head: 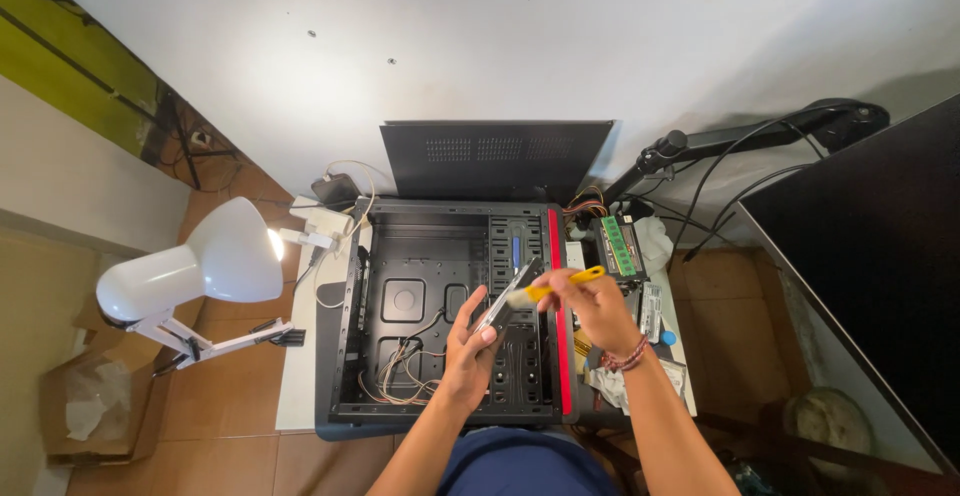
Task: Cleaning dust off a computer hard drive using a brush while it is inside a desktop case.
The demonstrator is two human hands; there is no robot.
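Two hands over open computer case [440, 316] on white surface [297, 376]: left hand [470, 341] grasping flat grey part [508, 296], right hand [595, 306] grasping yellow-handled brush [555, 288] against it. Part's detail unclear. White lamp [190, 266] left.

The computer case [420, 256] looks like matt black sheet metal, with a glossy red plastic strip [556, 286] along one edge. The brush [560, 285] has a smooth yellow plastic handle. The lamp shade [190, 266] is smooth white, slightly glossy. The floor [225, 396] is matt brown tile.
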